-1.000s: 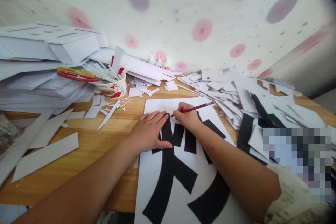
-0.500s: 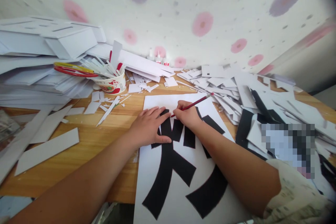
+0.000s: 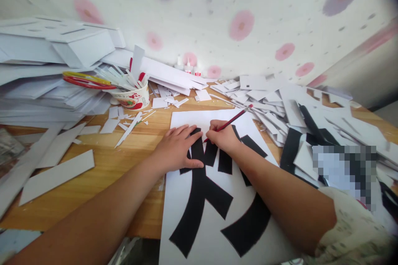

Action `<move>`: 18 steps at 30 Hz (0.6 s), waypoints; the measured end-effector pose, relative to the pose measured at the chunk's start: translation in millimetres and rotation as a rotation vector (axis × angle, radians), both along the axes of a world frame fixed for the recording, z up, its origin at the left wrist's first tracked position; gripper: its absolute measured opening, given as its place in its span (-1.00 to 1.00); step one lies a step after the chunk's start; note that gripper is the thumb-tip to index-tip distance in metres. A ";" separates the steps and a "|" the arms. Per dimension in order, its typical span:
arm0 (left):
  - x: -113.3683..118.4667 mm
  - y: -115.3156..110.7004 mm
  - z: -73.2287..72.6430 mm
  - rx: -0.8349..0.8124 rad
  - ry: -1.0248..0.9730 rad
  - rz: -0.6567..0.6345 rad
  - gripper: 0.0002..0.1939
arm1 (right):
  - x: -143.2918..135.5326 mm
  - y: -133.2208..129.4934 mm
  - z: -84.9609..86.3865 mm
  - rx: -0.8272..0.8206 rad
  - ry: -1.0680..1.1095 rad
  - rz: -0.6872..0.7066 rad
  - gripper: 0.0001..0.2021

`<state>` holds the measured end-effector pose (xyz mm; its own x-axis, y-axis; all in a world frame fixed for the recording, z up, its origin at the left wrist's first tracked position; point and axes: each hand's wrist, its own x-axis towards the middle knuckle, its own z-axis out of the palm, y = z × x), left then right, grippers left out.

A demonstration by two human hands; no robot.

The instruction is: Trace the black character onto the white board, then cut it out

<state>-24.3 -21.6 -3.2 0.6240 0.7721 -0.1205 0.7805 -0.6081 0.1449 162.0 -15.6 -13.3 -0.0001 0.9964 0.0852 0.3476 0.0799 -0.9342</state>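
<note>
A large white sheet (image 3: 177, 198) lies on the wooden table, with black cut-out shapes (image 3: 189, 215) on it. My left hand (image 3: 178, 149) rests flat with its fingers spread, pressing on the upper black piece. In my right hand (image 3: 224, 136) is a dark red pencil (image 3: 231, 121), pinched near its lower end. The pencil's tip touches down at the edge of the black piece, just right of my left fingers. The right forearm covers part of the black shapes.
Stacked white boards (image 3: 77, 45) fill the left. A paper cup (image 3: 133, 98) holds strips and red- and yellow-handled tools. White scraps (image 3: 258, 95) pile up at the back right, beside black offcuts (image 3: 289, 149). Small white bottles (image 3: 188, 67) stand by the wall.
The pencil tip has moved slightly down along the black piece's edge, and the pencil stands a little steeper. My left hand has stayed in place.
</note>
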 end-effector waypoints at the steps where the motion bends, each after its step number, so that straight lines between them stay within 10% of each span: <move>1: 0.2 -0.1 0.2 -0.002 -0.001 0.001 -0.04 | -0.1 -0.3 0.1 -0.002 0.005 0.005 -0.81; 18: -1.7 1.3 -4.3 0.010 -0.020 -0.013 -0.04 | 0.7 -6.0 4.1 -0.030 0.079 0.160 -0.82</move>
